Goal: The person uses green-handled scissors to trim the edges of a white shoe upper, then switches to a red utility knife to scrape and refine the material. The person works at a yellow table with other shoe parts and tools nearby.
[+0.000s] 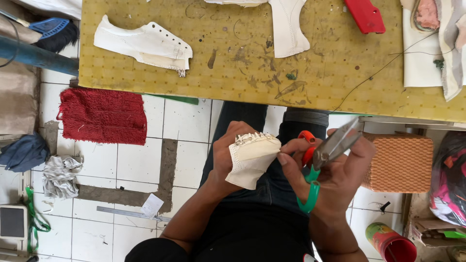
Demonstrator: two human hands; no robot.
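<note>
At the frame's centre the shoe piece (252,157) was cream-white. The scissors (320,160) had orange and green handles with grey blades. The table (242,53) along the top was mustard yellow with a faint grid, and the mat (103,116) at left was deep red.

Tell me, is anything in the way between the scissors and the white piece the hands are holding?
Nothing visible. The left hand grips the white shoe piece, and the right hand holds the scissors right beside it. Only the right hand's own fingers sit between, touching the piece's edge.
</note>
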